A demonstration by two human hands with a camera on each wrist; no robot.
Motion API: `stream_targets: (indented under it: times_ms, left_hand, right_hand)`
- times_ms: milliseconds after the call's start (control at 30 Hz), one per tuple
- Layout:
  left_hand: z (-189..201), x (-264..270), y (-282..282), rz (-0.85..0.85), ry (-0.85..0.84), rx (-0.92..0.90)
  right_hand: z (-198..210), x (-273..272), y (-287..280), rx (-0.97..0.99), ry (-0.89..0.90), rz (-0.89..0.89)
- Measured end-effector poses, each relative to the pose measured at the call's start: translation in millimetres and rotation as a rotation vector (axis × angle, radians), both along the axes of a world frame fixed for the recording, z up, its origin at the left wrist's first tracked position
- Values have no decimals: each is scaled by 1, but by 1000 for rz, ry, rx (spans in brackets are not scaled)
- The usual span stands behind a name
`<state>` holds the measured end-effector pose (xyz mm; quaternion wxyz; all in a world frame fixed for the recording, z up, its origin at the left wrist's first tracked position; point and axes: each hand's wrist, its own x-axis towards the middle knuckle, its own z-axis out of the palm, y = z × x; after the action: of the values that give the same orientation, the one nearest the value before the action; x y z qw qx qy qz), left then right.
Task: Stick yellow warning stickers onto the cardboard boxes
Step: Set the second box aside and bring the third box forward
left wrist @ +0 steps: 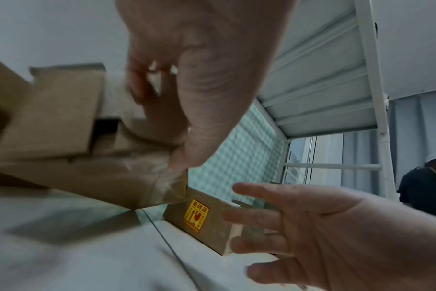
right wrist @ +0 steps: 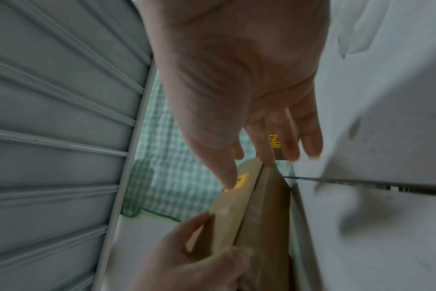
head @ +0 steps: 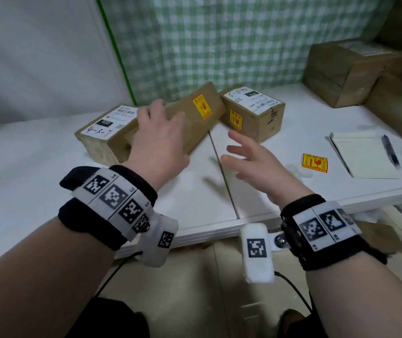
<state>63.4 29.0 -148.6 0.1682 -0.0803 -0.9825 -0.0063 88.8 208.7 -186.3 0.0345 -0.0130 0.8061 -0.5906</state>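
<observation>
A long cardboard box [head: 112,140] lies tilted on the white table [head: 36,167], with a yellow warning sticker [head: 202,106] on its raised face. My left hand [head: 163,128] reaches over it, and in the right wrist view its thumb and fingers [right wrist: 199,254] clasp the box's edge [right wrist: 261,216]. My right hand [head: 241,152] hovers just right of the box with fingers spread, holding nothing. A small box [head: 261,118] behind it carries its own yellow sticker [head: 235,119], also shown as sticker [left wrist: 196,215]. A loose yellow sticker pad [head: 315,162] lies on the table to the right.
A notepad [head: 363,157] with a black pen [head: 390,150] lies at the right. Larger cardboard boxes [head: 346,71] stand stacked at the back right. A green checked cloth [head: 219,45] hangs behind the table. A seam [head: 221,172] splits the tabletop. A dark-clothed person [left wrist: 426,189] is off to the side.
</observation>
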Motion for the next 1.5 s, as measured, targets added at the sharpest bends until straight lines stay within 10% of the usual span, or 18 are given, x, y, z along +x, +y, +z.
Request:
stream_targets:
  times_ms: [167, 333, 533, 767, 1000, 1233, 1500]
  left_hand:
    - [2, -4, 5, -312, -240, 288]
    - [1, -19, -22, 31, -299, 318]
    - [0, -17, -36, -61, -578, 677]
    - [11, -39, -68, 167, -60, 506]
    - [-18, -52, -116, 565, -238, 564]
    - [-10, -40, -113, 467, -82, 874]
    - [35, 12, -62, -12, 282, 1118]
  right_hand:
    - [2, 6, -6, 39, -11, 75]
    - [12, -3, -13, 275, 27, 14]
    - [26, -22, -37, 369, 37, 95]
    - [26, -46, -49, 648, 7, -26]
    - [28, -57, -68, 626, 15, -55]
    - [28, -48, -75, 563, 48, -39]
    - [30, -18, -45, 244, 79, -156]
